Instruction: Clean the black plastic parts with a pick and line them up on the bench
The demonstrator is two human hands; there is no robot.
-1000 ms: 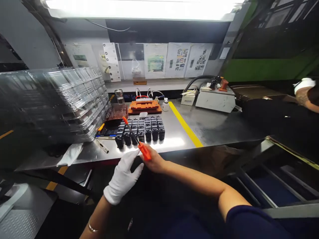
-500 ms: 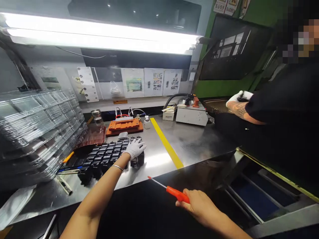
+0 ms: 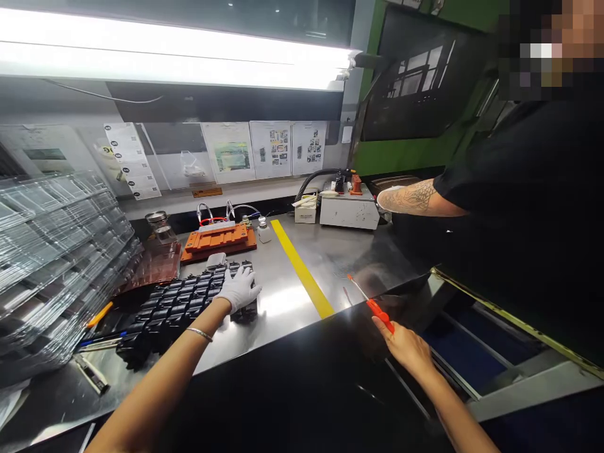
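My left hand (image 3: 240, 289), in a white glove, lies with spread fingers on the right end of a block of black plastic parts (image 3: 182, 302). The parts stand packed in rows on the metal bench. In my bare right hand (image 3: 409, 348) is a screwdriver (image 3: 379, 313) with a red handle, a thin shaft and an orange-red tip. My fingers are closed round its handle. The tip points up and left, over the bench's front edge and apart from the black parts.
Stacked clear plastic trays (image 3: 56, 251) rise at the left, near a utility knife (image 3: 92, 374). Behind the parts sits an orange fixture (image 3: 219, 238), with a small bottle (image 3: 264, 231) beside it. Yellow tape (image 3: 302, 270) crosses the bench towards a grey box (image 3: 349, 211). A co-worker (image 3: 533, 189) stands close at right.
My right hand has moved right and up with the screwdriver, towards the bench's right part. The view has turned slightly right. My left hand stays on the black parts. The co-worker's arm has shifted.
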